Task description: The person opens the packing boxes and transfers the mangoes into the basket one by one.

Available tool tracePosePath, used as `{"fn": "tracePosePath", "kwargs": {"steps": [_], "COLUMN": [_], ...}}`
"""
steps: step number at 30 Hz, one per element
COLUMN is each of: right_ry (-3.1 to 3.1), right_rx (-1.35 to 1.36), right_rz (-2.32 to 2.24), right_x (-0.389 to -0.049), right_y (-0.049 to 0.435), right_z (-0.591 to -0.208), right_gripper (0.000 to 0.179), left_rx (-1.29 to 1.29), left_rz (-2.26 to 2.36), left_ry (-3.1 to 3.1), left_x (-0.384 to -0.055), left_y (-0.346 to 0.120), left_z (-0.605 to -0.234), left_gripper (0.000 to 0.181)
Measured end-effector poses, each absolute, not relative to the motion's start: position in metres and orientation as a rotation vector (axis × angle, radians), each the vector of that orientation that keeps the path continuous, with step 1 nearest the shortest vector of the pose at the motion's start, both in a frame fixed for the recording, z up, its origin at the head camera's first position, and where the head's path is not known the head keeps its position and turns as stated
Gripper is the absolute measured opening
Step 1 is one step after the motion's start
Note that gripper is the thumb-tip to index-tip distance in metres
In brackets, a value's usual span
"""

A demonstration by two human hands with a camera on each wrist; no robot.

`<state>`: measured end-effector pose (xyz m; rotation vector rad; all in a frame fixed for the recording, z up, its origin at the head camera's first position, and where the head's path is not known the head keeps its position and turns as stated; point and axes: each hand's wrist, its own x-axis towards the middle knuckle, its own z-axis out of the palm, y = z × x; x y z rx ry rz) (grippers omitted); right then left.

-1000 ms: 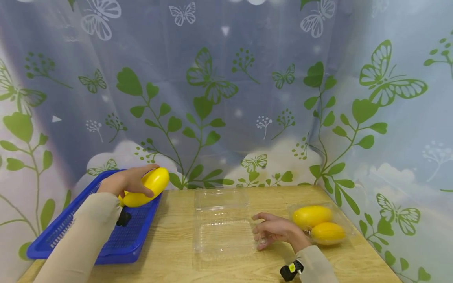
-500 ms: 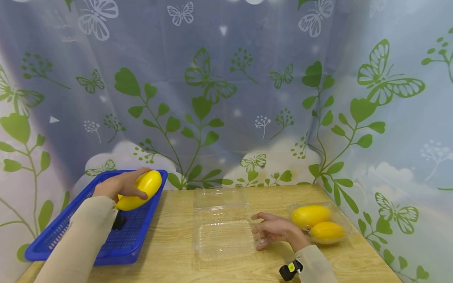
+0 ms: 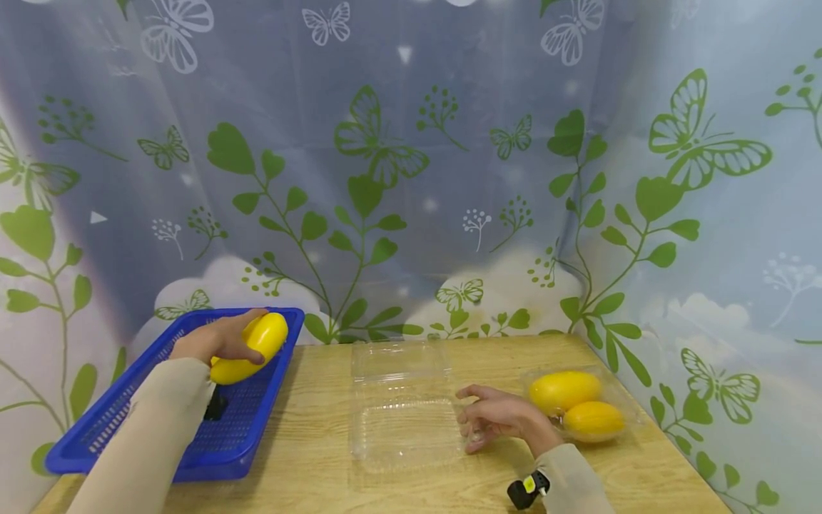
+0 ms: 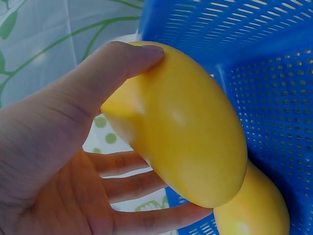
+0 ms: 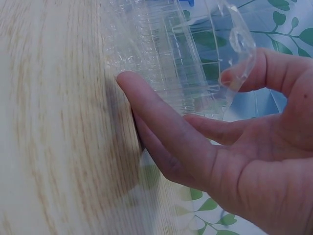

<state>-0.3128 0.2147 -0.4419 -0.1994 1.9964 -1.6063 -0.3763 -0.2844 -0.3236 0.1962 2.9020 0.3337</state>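
My left hand grips a smooth, oval yellow melon, thumb on one side and fingers on the other, over the blue plastic basket. A second yellow melon lies in the basket below it in the left wrist view; the head view hides it behind my hand and arm. At the right side of a hinged, clear plastic clamshell container, lying open on the table, my right hand holds the rim. In the right wrist view the thumb is on the rim, the other fingers beside the wall, low near the tabletop.
To the right of my right hand, another clear container holds two yellow melons. The wooden table ends against a patterned curtain at the back and right. A black device is strapped to my right wrist.
My left hand, with the melon, has shifted a little left and lower over the basket, mostly in the first half second. The right hand and the clear container have stayed put.
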Motion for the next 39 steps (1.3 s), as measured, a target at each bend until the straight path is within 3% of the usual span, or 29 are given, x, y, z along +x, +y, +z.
{"fn": "tracePosePath", "kwargs": {"steps": [39], "right_ry": [1.978], "right_rx": [-0.209], "right_rz": [-1.611], "right_x": [-0.314], "right_y": [0.217], "right_z": [-0.443], "right_gripper": [0.073], "left_rx": [0.051], "left_rz": [0.354], "left_ry": [2.86], "left_x": [-0.388], "left_y": [-0.291], "left_z": [-0.361], "left_gripper": [0.104]}}
